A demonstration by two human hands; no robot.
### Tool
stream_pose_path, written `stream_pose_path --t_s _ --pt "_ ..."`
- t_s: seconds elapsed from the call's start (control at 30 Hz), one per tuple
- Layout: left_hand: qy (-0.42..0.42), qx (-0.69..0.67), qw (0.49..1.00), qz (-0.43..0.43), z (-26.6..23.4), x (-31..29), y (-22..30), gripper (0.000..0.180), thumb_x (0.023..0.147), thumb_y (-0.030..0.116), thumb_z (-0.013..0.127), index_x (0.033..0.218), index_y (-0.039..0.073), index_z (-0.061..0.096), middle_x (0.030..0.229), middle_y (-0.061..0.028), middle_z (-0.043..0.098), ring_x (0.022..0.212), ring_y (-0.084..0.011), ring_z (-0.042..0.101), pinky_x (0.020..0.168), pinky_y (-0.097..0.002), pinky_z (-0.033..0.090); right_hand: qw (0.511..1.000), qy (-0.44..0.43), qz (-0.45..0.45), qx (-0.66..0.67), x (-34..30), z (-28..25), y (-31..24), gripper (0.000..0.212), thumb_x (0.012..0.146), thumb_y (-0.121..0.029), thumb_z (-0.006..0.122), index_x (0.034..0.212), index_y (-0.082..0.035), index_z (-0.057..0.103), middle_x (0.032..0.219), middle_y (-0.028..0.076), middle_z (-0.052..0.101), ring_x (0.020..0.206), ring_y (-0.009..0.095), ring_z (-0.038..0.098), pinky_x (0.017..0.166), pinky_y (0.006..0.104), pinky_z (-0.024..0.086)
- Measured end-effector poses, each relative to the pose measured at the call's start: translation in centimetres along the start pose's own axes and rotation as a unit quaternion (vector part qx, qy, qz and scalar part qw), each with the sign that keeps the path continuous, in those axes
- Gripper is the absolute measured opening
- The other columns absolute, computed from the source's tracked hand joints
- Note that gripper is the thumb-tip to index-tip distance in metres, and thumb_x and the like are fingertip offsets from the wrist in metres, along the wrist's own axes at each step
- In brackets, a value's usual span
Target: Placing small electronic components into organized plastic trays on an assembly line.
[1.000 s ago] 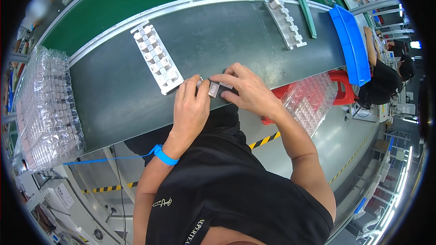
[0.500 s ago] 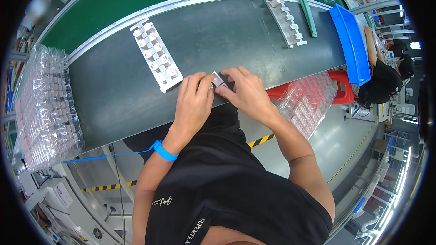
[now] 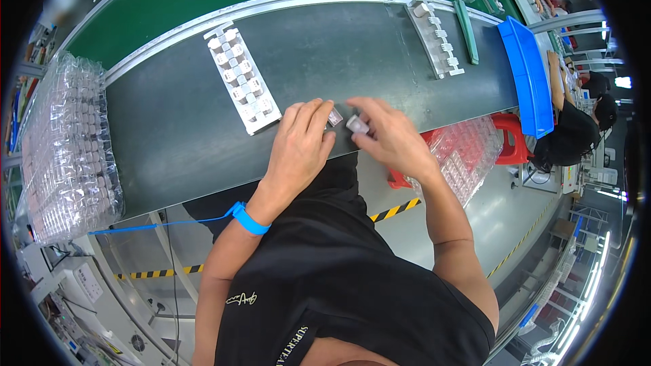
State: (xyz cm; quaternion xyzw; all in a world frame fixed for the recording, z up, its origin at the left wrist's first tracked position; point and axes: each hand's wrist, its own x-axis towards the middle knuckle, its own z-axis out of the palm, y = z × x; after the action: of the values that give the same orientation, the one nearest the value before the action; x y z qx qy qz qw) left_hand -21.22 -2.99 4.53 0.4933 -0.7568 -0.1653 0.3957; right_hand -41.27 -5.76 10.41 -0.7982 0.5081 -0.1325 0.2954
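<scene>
Over the front of the dark worktable (image 3: 183,149), my left hand (image 3: 300,141) is closed with a small grey-and-pinkish block (image 3: 335,117) at its fingertips. A small white-grey piece (image 3: 357,124), a little blurred, sits between the thumb and fingers of my right hand (image 3: 397,139). A narrow gap separates the two pieces. The exact kind of either one is too small to make out, and my fingers partly cover both. Left of my left hand lies a long white tray (image 3: 252,122) with two rows of small white blocks.
Far right on the table stand a second tray (image 3: 428,37) with white parts, a green strip (image 3: 466,34) and a blue bin (image 3: 525,74). Stacked clear blister packs (image 3: 71,149) stand at the left end. More clear packaging (image 3: 458,159) rests on a red stool (image 3: 510,139). A blue wrist strap (image 3: 247,219) trails its cord leftward.
My hands have moved apart slightly. The white-grey piece now shows in my right hand, away from the block in my left; before, both hands met around a small part.
</scene>
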Motion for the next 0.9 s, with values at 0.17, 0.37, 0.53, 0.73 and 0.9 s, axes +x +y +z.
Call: stream_pose_path --t_s 0.17,0.37,0.53,0.73,0.9 --pt "-0.033 0.036 0.999 -0.022 0.2 0.8 0.7 0.055 0.078 0.002 0.077 0.130 -0.006 0.060 0.121 -0.0180 0.063 0.109 -0.0351 0.058 0.095 -0.0424 0.049 0.999 0.047 -0.012 0.005 1.4 1.1 1.4 0.048 0.086 -0.008 0.075 0.132 -0.004 0.061 0.095 0.014 0.063 0.077 0.028 0.067 0.075 0.0387 0.055" --pt "-0.051 0.043 0.998 -0.014 0.9 1.1 0.7 0.057 0.077 0.002 0.078 0.130 -0.007 0.059 0.115 -0.0181 0.061 0.104 -0.0351 0.057 0.093 -0.0434 0.049 0.995 0.066 -0.067 -0.037 0.7 1.1 1.5 0.056 0.086 -0.005 0.073 0.139 0.000 0.056 0.096 0.016 0.064 0.076 0.030 0.066 0.077 0.0401 0.055" --pt "-0.069 0.067 0.995 -0.022 0.9 1.9 1.9 0.056 0.077 0.005 0.080 0.128 -0.006 0.061 0.112 -0.0172 0.060 0.102 -0.0358 0.057 0.089 -0.0436 0.050 0.998 0.029 -0.032 0.051 0.2 0.3 1.0 0.065 0.085 -0.004 0.071 0.146 0.002 0.050 0.112 0.022 0.070 0.081 0.031 0.070 0.078 0.0406 0.057" --pt "-0.065 0.093 0.994 0.003 1.4 2.4 2.0 0.038 0.080 0.005 0.077 0.116 -0.002 0.065 0.104 -0.0151 0.059 0.096 -0.0336 0.055 0.086 -0.0420 0.048 0.981 0.189 0.010 -0.032 3.6 -5.7 6.2 0.045 0.087 -0.010 0.072 0.131 -0.004 0.066 0.100 0.017 0.075 0.078 0.027 0.072 0.075 0.0376 0.057" --pt "-0.067 0.075 0.995 -0.015 0.7 1.8 1.7 0.038 0.079 0.002 0.077 0.115 -0.002 0.065 0.104 -0.0159 0.060 0.096 -0.0356 0.056 0.085 -0.0444 0.049 0.915 0.330 -0.011 -0.232 12.4 -10.4 13.8 0.029 0.090 -0.014 0.068 0.118 -0.010 0.073 0.103 0.018 0.070 0.095 0.038 0.068 0.086 0.0473 0.053"
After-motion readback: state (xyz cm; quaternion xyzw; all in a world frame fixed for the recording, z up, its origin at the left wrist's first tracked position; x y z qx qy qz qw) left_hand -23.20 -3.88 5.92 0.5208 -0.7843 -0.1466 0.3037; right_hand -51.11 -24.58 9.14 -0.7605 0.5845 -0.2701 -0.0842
